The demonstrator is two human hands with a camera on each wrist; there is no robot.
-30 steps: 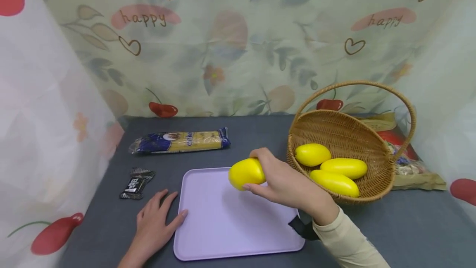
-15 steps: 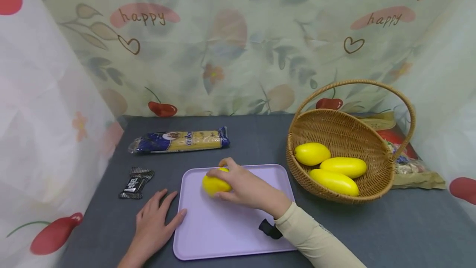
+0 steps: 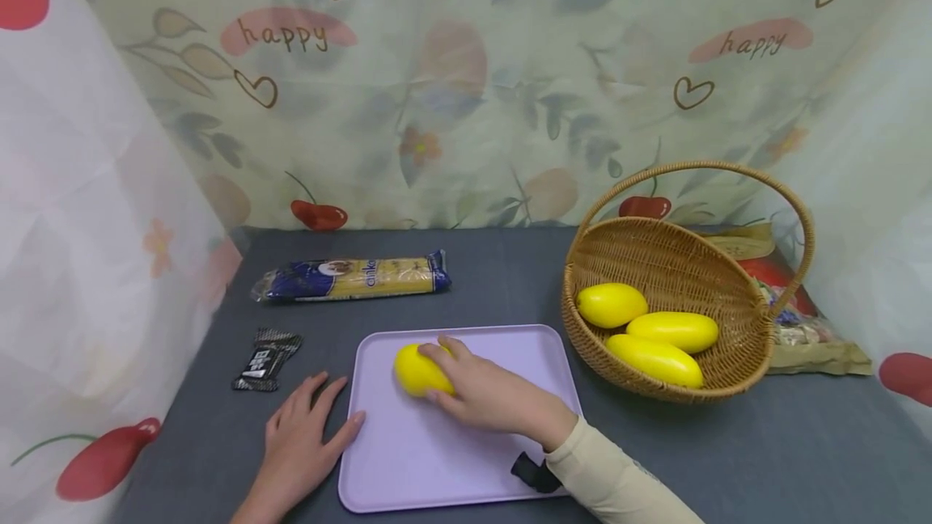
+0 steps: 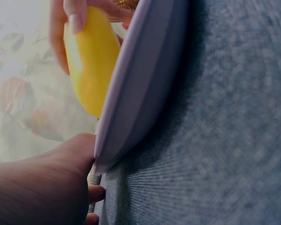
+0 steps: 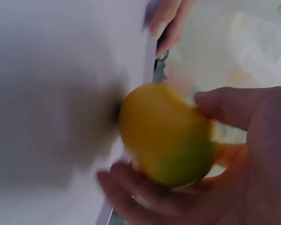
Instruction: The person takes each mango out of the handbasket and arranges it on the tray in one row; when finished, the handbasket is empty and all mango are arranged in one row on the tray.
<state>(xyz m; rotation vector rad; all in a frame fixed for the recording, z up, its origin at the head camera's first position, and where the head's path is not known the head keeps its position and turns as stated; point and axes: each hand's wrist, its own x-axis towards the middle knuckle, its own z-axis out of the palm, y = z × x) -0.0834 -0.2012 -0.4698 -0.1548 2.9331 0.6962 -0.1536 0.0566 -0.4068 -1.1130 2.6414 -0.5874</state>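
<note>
A smooth yellow mango (image 3: 421, 370) is at the upper left of the lilac tray (image 3: 451, 459). My right hand (image 3: 484, 395) holds it from the right, with thumb and fingers round its sides. In the right wrist view the mango (image 5: 166, 136) sits between the thumb and the curled fingers, close over the tray. From the left wrist view, the mango (image 4: 91, 61) stands close to the tray's rim; whether it touches the tray is hidden. My left hand (image 3: 302, 435) lies with fingers spread on the dark table, its thumb touching the tray's left rim.
A wicker basket (image 3: 699, 265) with a tall handle stands at the right, holding 3 more yellow fruits (image 3: 673, 331). Behind it lies a brown-and-red bag (image 3: 819, 354). A pasta packet (image 3: 357, 276) lies at the back left, a small black packet (image 3: 267, 360) nearer.
My right hand has carried the mango left and down to the tray's upper left; over the last half second it shifts only slightly. My left hand stays in place.
</note>
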